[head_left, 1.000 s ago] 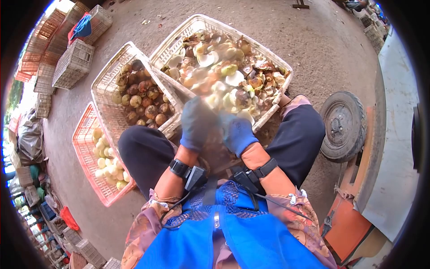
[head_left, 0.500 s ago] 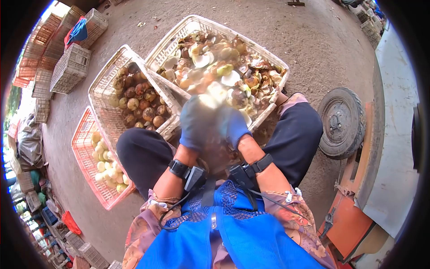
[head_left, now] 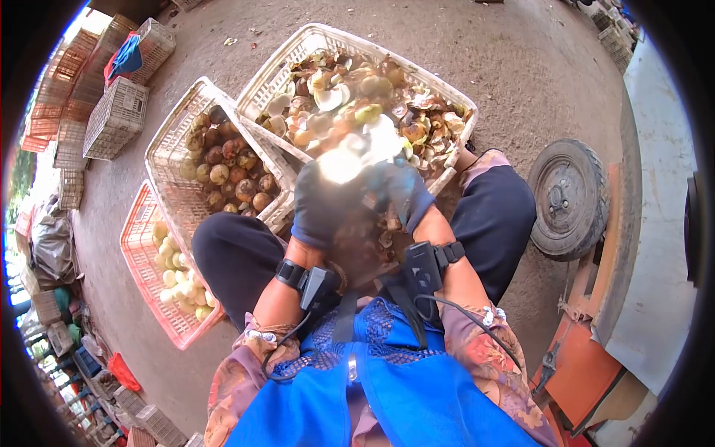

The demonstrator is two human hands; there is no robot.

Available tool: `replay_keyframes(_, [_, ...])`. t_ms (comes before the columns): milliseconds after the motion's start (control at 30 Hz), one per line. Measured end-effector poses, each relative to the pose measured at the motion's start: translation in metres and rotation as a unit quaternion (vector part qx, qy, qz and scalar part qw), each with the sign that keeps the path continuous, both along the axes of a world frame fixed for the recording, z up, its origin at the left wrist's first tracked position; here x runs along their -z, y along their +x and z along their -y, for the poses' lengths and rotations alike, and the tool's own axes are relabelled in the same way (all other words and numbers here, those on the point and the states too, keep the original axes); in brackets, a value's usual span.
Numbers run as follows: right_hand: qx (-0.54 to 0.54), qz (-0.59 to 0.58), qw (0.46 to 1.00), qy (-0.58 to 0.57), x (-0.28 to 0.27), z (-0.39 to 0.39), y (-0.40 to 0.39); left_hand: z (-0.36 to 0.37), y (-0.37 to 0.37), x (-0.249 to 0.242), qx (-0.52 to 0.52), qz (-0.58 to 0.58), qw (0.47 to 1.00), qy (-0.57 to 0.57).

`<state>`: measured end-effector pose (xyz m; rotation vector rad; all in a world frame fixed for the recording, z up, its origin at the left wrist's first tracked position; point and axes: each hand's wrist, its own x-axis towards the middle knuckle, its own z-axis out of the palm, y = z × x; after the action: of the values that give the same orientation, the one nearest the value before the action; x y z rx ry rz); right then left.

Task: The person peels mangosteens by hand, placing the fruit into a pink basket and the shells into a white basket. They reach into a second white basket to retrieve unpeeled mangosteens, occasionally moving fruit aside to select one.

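Observation:
Both hands wear blue-grey gloves and meet between the knees, at the near edge of the white crate of peelings. My left hand is closed around a pale round piece of produce, blurred and washed out by glare. Close beside it, my right hand has its fingers bent and closed; whatever they hold is hidden by blur. Inside that crate lie brown skins and white cup-shaped peels. To the left, a second white crate holds round brown unpeeled produce.
A pink crate with pale peeled produce stands at the left, partly under the second crate. A wheel and metal panel border the right. Stacked crates line the far left. My knees flank the hands.
My right hand has shifted slightly right and turned, its wrist moving away from the left one. My left hand moved slightly left, and the pale produce at its fingertips looks brighter.

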<state>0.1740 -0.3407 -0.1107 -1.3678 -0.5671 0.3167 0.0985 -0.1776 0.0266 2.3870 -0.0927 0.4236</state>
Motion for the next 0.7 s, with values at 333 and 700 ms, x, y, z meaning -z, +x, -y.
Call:
replay_keyframes(333, [0.041,0.031,0.985,-0.164,-0.093,0.024,-0.014,0.008,0.007,0.030,-0.025,-0.102,0.756,-0.646])
replay_keyframes(700, [0.144,0.038,0.986,-0.072,-0.132,-0.017,-0.029,-0.004,0.000,-0.029,0.030,-0.170,0.721,-0.671])
